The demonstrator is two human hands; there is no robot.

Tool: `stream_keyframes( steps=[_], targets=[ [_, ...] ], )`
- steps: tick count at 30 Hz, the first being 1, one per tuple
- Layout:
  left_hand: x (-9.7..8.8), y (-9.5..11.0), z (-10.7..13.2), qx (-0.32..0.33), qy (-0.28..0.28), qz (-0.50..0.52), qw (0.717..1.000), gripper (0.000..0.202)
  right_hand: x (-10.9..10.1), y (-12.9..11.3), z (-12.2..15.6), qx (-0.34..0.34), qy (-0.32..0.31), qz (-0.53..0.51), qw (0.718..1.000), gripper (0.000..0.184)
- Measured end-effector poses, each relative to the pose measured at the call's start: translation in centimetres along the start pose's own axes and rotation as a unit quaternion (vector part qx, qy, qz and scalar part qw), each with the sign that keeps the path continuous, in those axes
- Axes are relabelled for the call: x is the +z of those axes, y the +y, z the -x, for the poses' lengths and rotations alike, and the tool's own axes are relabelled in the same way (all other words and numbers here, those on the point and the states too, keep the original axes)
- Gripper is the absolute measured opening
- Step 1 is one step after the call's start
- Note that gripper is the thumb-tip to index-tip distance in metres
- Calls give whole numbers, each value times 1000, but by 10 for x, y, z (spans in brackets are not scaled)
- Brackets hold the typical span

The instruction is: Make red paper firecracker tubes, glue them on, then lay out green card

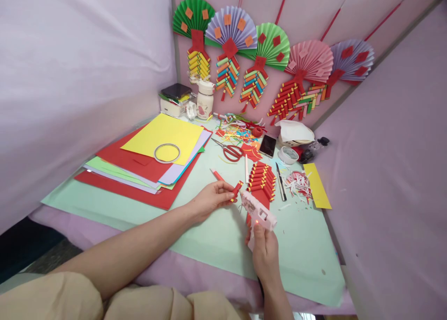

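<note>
Between the fingertips of my left hand (218, 198) is a small red paper roll (237, 190) with yellow bands, pinched and tilted. My right hand (266, 248) is wrapped round the handle of a pink glue gun (259, 211), a small orange light glowing near my thumb. The gun's nozzle is close to the roll; I cannot tell if they touch. Just behind the gun lies a red paper strip (260, 200) bearing rows of red-and-yellow paper rolls (262, 176). A red pencil (217, 175) lies beyond my left fingers.
Stacked coloured paper (164, 136) with a ring (166, 153) fills the left side. Scissors (230, 151), a phone (267, 145), white tape (288, 155) and a craft knife (281, 183) lie behind. A bottle (205, 100) stands at the back, below hanging paper fans (231, 29).
</note>
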State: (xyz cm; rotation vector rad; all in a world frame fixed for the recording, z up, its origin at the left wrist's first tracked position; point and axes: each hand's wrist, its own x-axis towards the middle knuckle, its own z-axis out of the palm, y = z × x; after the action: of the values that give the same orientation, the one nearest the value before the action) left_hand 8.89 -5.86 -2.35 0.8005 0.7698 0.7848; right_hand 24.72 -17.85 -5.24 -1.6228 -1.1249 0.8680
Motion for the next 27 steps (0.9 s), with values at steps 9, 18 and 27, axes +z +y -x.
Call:
stream_keyframes(
  steps=[9, 18, 27],
  targets=[
    [0, 2, 2, -13, -15, 29, 999, 33, -22, -15, 5, 17, 76, 75, 994, 57],
    [-2, 4, 4, -32, -42, 71, 996, 32, -116, 7, -3, -79, 232, 431, 868, 58],
    [15, 2, 8, -82, -44, 70, 993, 26, -124, 26, -4, -105, 221, 441, 863, 72]
  ],
)
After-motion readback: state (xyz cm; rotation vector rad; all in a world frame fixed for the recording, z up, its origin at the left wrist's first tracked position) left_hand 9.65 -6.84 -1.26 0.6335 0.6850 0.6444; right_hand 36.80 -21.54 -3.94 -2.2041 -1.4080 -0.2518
